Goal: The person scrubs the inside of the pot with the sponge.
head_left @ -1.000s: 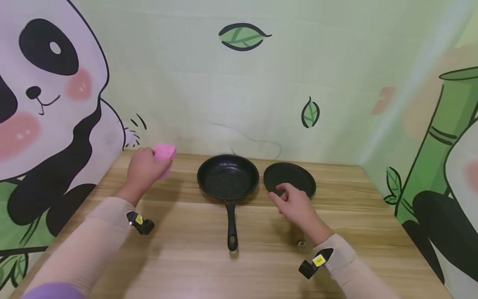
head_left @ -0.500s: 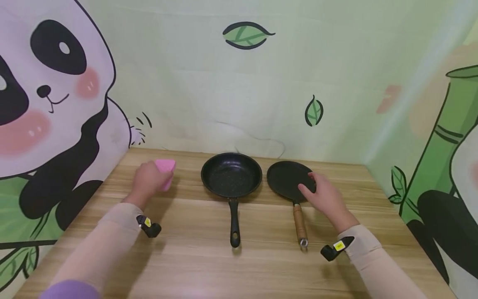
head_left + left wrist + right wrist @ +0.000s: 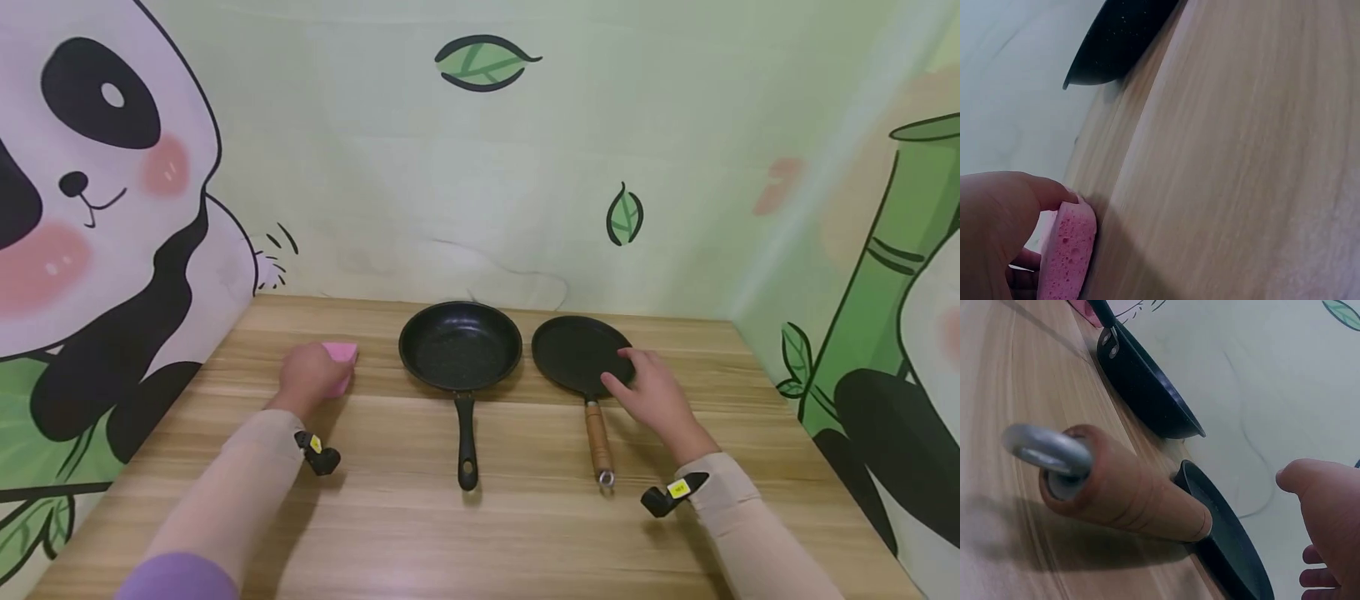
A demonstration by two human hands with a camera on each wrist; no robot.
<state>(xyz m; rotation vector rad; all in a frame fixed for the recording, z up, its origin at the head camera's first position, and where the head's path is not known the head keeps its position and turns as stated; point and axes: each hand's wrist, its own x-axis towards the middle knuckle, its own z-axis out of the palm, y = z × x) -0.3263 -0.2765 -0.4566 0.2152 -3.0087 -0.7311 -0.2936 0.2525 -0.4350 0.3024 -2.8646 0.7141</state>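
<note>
My left hand (image 3: 306, 377) pinches a pink sponge (image 3: 1069, 253) between thumb and fingers, low at the tabletop left of the pans. In the middle stands a black frying pan (image 3: 460, 346), its dark handle (image 3: 466, 442) toward me. To its right lies a shallow black flat pan (image 3: 576, 354) with a wooden handle (image 3: 1141, 494) ending in a metal ring (image 3: 1044, 449). Over that pan's right rim hovers my right hand (image 3: 654, 396), thumb and fingers apart and nothing between them. In the right wrist view, its thumb (image 3: 1307, 478) shows beside the flat pan.
The wooden tabletop (image 3: 420, 542) ends at a pale green backdrop (image 3: 360, 150) with painted leaves, pandas and bamboo. Both pans sit near that back edge, a narrow gap between them. A small camera is strapped to each wrist.
My left hand has come down with the sponge from above the table to its surface. My right hand has moved right, from over the flat pan's front to its right rim, uncovering the wooden handle.
</note>
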